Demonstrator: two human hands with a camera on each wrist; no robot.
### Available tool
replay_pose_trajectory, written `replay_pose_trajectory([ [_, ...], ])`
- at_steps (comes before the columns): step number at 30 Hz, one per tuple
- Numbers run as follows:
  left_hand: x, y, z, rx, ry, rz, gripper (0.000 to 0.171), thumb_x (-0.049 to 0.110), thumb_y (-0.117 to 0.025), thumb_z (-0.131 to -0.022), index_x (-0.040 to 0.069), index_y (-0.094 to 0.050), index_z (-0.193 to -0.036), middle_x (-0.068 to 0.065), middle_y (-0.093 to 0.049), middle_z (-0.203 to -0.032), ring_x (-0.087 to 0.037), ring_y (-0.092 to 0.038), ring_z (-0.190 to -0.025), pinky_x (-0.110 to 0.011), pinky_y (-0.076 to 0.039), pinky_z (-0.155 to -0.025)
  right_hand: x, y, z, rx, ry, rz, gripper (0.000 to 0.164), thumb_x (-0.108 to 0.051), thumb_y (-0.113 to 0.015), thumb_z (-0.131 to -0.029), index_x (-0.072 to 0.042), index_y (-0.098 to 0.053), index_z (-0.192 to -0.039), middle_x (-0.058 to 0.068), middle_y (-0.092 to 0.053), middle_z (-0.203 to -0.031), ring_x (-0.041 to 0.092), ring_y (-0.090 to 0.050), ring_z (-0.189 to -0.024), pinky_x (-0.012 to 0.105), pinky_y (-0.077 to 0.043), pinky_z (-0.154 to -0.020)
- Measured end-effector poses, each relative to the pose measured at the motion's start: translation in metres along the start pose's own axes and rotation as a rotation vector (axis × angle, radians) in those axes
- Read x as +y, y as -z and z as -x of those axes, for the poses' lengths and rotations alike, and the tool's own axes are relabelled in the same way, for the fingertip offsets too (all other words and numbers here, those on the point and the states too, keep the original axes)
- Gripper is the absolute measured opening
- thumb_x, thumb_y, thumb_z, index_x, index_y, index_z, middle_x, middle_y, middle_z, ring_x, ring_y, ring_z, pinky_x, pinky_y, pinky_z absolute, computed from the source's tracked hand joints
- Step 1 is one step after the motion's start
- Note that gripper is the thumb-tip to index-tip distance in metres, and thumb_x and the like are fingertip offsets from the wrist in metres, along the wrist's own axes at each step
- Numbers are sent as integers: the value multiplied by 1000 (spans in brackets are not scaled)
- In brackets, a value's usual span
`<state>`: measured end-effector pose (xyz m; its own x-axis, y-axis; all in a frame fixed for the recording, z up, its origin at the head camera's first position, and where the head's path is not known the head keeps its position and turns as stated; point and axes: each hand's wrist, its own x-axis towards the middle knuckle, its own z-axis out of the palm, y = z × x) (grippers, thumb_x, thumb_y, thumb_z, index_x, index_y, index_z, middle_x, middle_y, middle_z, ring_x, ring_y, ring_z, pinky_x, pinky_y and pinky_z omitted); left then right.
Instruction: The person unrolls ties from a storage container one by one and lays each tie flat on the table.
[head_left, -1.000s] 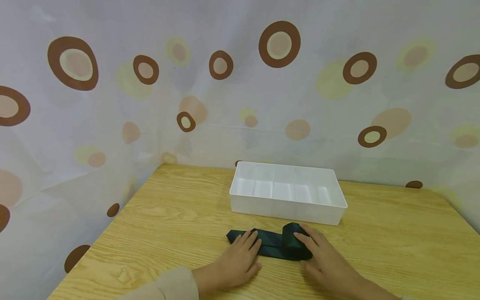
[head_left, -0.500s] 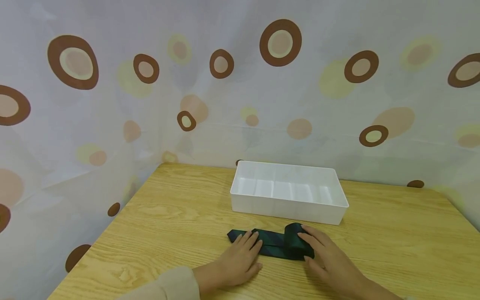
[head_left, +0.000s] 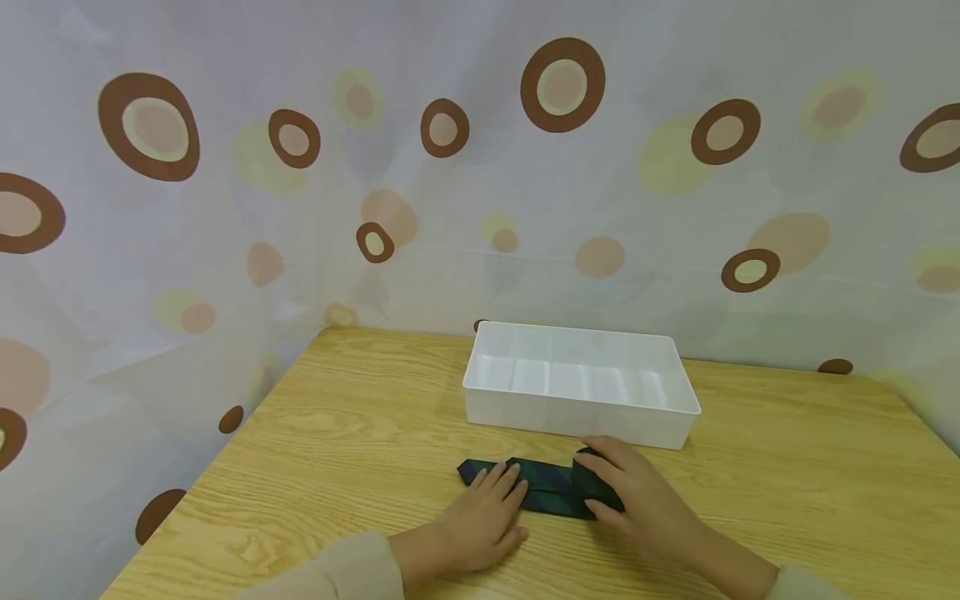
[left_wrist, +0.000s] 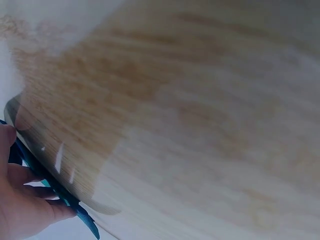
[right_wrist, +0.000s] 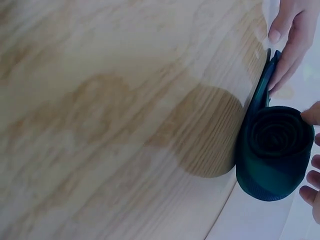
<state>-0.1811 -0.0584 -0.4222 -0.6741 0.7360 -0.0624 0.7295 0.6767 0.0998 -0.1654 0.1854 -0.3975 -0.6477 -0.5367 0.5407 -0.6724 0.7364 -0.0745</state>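
Observation:
A dark green and navy necktie (head_left: 546, 477) lies across the table, its right part wound into a thick roll (right_wrist: 275, 172). My left hand (head_left: 482, 518) rests with its fingers over the flat, unrolled part, near the pointed end. On the right, my right hand (head_left: 647, 498) is round the roll, fingers over the far side and thumb on the near side. The spiral of layers shows on the roll's end in the right wrist view, where fingertips (right_wrist: 309, 192) are right at its side. In the left wrist view the flat part runs under the left fingers (left_wrist: 60, 212).
A white plastic box (head_left: 573, 408) with a ribbed floor stands just behind the necktie. The wooden table (head_left: 360, 408) reaches back to a pale sheet (head_left: 465, 283) printed with brown and yellow circles, which also hangs along the left side.
My right hand has shifted left and forward over the roll, covering more of it, with its fingers further across the top. The left hand keeps its place on the flat part.

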Motion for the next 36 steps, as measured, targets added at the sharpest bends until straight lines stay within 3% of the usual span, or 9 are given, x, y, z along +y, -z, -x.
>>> replay_pose_trajectory([
  [7, 0, -2, -1, -6, 3, -13, 56, 40, -36, -99, 4, -37, -142, -16, -29, -150, -32, -26, -140, -45, -31, -110, -1, -7, -4, 22, 70, 45, 47, -16, -85, -61, -7, -68, -105, 9, -61, -115, 28, -57, -106, 43, -52, -80],
  [20, 1, 0, 0, -30, 17, 17, 57, 41, -36, -99, 6, -35, -143, -14, -26, -152, -31, -23, -141, -44, -28, -111, 3, -8, 0, -5, 22, 39, 44, -7, -84, -60, -9, -69, -101, 7, -61, -114, 28, -56, -108, 43, -50, -84],
  [36, -1, -1, 1, -14, -3, 14, 56, 40, -36, -99, 5, -35, -143, -15, -27, -151, -32, -24, -141, -46, -30, -110, 11, -3, 9, 29, 20, 60, 46, -5, -84, -58, -9, -68, -101, 9, -62, -113, 27, -57, -105, 42, -52, -80],
])
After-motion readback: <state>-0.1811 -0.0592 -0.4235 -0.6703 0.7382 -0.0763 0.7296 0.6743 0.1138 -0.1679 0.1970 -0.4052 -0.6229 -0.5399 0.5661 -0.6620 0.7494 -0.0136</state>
